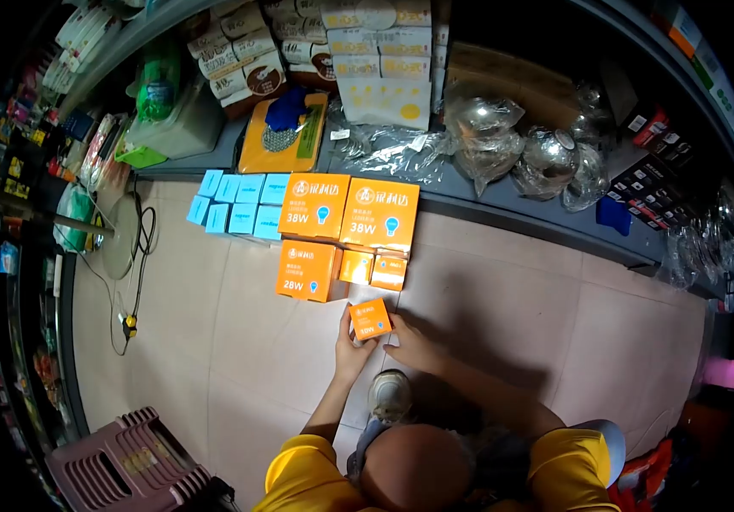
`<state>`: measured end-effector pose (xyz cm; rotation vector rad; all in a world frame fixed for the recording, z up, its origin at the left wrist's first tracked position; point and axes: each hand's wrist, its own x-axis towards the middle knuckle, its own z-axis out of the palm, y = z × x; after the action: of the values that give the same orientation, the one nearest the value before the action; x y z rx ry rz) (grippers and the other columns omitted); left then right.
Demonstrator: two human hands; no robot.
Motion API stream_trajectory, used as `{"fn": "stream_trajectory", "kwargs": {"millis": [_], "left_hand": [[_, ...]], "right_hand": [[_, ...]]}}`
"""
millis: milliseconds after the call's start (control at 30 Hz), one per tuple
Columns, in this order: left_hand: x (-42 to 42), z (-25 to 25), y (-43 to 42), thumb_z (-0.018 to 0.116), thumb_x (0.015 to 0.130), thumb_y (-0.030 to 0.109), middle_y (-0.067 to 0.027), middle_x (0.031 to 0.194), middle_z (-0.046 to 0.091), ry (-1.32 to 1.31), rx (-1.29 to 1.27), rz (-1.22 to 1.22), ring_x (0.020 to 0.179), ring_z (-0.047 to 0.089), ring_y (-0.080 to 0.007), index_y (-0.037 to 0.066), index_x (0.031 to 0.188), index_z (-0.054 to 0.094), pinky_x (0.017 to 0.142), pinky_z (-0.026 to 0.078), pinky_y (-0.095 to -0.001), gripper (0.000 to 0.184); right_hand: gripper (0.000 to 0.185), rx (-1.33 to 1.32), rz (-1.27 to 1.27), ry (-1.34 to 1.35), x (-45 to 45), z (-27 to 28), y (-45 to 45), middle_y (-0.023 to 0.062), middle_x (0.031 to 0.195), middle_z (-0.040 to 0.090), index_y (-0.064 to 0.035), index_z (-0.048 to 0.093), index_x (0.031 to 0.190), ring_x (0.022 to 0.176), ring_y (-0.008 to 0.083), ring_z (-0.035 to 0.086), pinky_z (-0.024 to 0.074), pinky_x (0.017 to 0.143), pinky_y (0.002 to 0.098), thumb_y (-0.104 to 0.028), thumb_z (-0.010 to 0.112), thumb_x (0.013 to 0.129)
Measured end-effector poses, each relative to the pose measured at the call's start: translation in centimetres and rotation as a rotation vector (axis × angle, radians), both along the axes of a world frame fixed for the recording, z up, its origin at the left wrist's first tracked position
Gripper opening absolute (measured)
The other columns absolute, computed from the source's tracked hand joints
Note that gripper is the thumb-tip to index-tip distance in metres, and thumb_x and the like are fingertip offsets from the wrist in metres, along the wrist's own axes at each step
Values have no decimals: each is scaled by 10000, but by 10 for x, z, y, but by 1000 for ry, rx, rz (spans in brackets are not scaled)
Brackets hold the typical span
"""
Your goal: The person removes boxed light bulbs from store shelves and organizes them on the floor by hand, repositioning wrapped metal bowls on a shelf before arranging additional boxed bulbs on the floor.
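Observation:
A small orange light bulb box (370, 320) is held up between my two hands, its printed face toward me. My left hand (352, 352) grips it along the left side and lower corner. On the right side, the fingers of my right hand (414, 344) press against the box, with the thumb below. Just beyond, on the floor, are larger orange bulb boxes: two marked 38W (313, 205) at the back and one marked 28W (305, 271) in front. Two small orange boxes (356, 265) sit right of the 28W one. Several light blue boxes (245, 215) stand in rows at their left.
A grey shelf (469, 205) with tissue packs (380, 64) and plastic-wrapped metal bowls (484, 136) runs along the back. On the left are a fan base (119, 237), a black cable (142, 235) and a plastic stool (124, 465). My shoe (390, 396) is below my hands.

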<state>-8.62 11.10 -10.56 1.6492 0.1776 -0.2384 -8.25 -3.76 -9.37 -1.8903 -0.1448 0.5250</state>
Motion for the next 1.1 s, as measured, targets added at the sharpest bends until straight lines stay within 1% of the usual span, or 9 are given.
{"fn": "stream_trajectory", "kwargs": {"millis": [100,200,500,567,700,800,900,967,1100], "left_hand": [[2,-9,1,537,637,-104,-141,1125,401,-89,87,14,1046,436,-212,33,1207,174,881,366,-316,690],[3,-27,8,568,604,-78,-110,1088,412,-28,-87,24,1048,410,-210,36,1182,232,889,351,-314,678],[9,-50,19,516,635,-100,-84,1125,423,84,-103,27,1029,441,-190,77,1229,268,850,396,-292,667],[9,-57,23,512,635,-152,-93,1159,385,56,-28,-6,1047,431,-194,78,1246,240,859,397,-295,707],[10,-54,21,512,636,-153,-93,1170,377,124,-145,6,1052,426,-197,76,1251,234,859,396,-297,712],[7,-60,19,519,655,-128,-102,1176,368,101,-120,123,1055,421,-199,63,1235,253,846,402,-298,666],[-2,-68,20,527,689,-81,-115,1175,365,34,46,196,1055,419,-209,52,1208,276,837,402,-301,592],[-8,-60,18,532,721,-29,-126,1174,361,310,-20,329,1036,431,-211,50,1185,290,827,401,-305,529],[-15,-53,13,503,749,-21,-133,1181,371,452,-260,435,1011,447,-212,52,1185,274,824,398,-307,498]], "right_hand": [[562,50,-77,35,0,-18,15,188,1067,481,5,317,1158,1009,285,479,397,828,345,-68,593,674],[579,140,-162,169,1,-34,24,172,1054,490,8,312,1169,997,261,485,404,817,331,-61,591,665],[643,70,-193,105,-2,-84,36,155,1105,459,9,269,1219,989,241,468,389,837,313,-42,567,652],[652,75,-189,130,-4,-95,41,155,1123,449,4,257,1229,1007,242,458,384,844,314,-43,564,656],[695,152,-205,229,-6,-88,43,157,1175,415,-18,211,1265,1055,251,431,385,848,320,-44,563,666],[727,144,-220,297,-7,-82,44,161,1190,402,-31,191,1279,1073,259,422,393,841,325,-38,573,661],[742,115,-188,342,-9,-85,47,157,1192,401,-33,188,1282,1060,255,433,401,832,324,-27,581,653],[747,151,-213,348,-11,-86,49,154,1192,401,-35,190,1282,1051,254,440,402,832,324,-23,585,649],[772,246,-255,365,-10,-82,52,133,1201,395,-44,187,1288,1027,248,452,404,828,312,-15,597,635]]}}
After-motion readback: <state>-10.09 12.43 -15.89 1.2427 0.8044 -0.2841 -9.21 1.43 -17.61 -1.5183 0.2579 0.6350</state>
